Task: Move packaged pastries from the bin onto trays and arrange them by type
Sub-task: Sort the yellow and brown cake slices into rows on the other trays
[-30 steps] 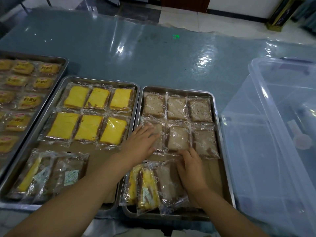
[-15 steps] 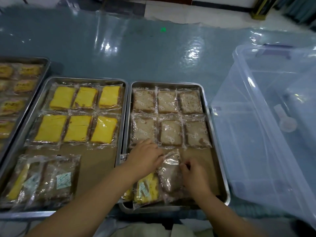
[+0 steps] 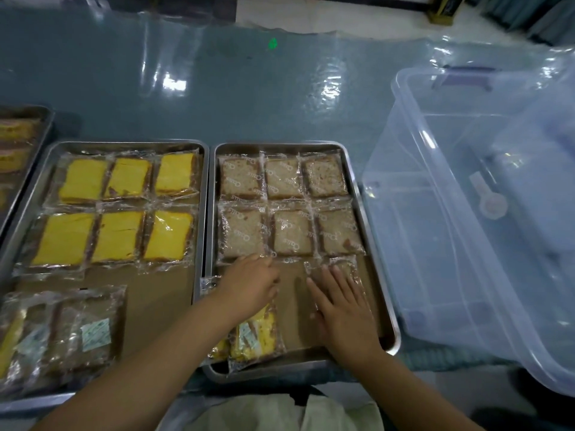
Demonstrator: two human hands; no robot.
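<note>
The right tray (image 3: 387, 334) holds two rows of three wrapped brown pastries (image 3: 291, 231). My right hand (image 3: 343, 309) lies flat, fingers straight, on another wrapped brown pastry (image 3: 343, 265) at the right of the tray's third row. My left hand (image 3: 249, 286) rests over the left of that row with its fingers loosely bent; a wrapper corner (image 3: 205, 283) shows beside it, and what lies under it is hidden. A wrapped yellow pastry (image 3: 256, 337) lies below my left wrist. The left tray (image 3: 130, 145) carries six yellow pastries (image 3: 118, 236).
Several loose wrapped pastries (image 3: 62, 334) lie at the near end of the left tray. A third tray (image 3: 43, 119) of pastries sits at the far left edge. The clear plastic bin (image 3: 401, 98) stands right of the trays, touching the right tray's side. The table is covered in shiny blue film.
My right hand has carried the brown pastry from the near pile up and to the right and now lies flat on it. My left hand has shifted slightly forward off the pile.
</note>
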